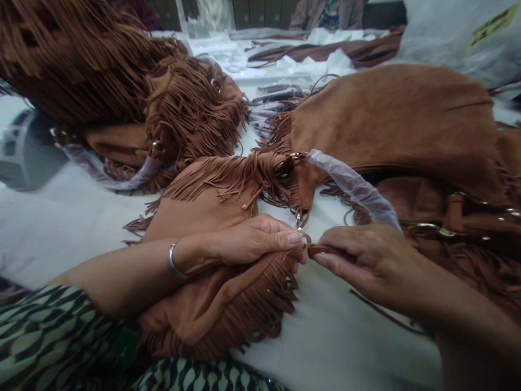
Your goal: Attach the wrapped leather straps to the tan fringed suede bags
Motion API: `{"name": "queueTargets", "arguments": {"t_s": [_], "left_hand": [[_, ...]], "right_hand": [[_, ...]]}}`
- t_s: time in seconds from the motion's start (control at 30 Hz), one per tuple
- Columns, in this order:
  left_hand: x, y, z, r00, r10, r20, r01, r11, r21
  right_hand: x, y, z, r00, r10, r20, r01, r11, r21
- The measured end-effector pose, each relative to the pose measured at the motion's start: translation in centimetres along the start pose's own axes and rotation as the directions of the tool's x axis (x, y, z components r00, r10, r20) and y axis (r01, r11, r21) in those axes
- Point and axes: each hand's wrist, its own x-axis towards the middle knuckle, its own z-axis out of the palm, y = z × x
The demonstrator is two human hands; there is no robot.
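The fringed bag [203,201] lies on the worktop [358,347] directly in front of the person, its soft body slumped beneath the left forearm. The left hand [252,239] has its grip pinched at the bag's edge beside a small metal ring [304,244], while the right hand [362,255] grasps a thin strap [325,250] between thumb and fingers, just beside that ring. Whether the strap passes through the ring is hidden by the fingertips.

The bag looks light and limp, so it probably folds wherever it is unsupported; the leather should give some friction rather than slide. Its edge near the metal fittings seems the surest hold (the loose fringe would likely tangle or pull). The strap looks pliable but firm enough to steer from close to its end. The handle [354,187], wrapped in pale film, may be slippery.

The worktop is pale and crowded. A larger brown bag [391,119] stretches across the right, and a pile of fringed bags [195,108] rises at the left, near a grey object [24,152] too blurred to identify. Farther back lie strips of brown material [325,51] and clear plastic with a yellow label [494,24]; beyond them, part of another person [329,16] shows.
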Motion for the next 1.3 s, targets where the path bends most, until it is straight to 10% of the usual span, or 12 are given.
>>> {"name": "queueTargets", "arguments": {"t_s": [0.33,1.07,1.3], "left_hand": [[-0.2,0.6,-0.1,0.991,0.129,0.026,-0.131,0.943,0.305],[-0.7,0.9,-0.1,0.969,0.241,0.046,-0.231,0.832,0.504],[-0.5,0.9,-0.7,0.988,0.143,0.052,-0.151,0.955,0.256]], "right_hand": [[-0.1,-2.5,1.4,0.971,0.063,-0.23,-0.129,0.951,-0.282],[-0.8,-3.7,1.5,0.96,0.022,-0.278,-0.124,0.925,-0.358],[-0.5,-3.6,1.9,0.95,0.021,-0.312,-0.113,0.953,-0.28]]}}
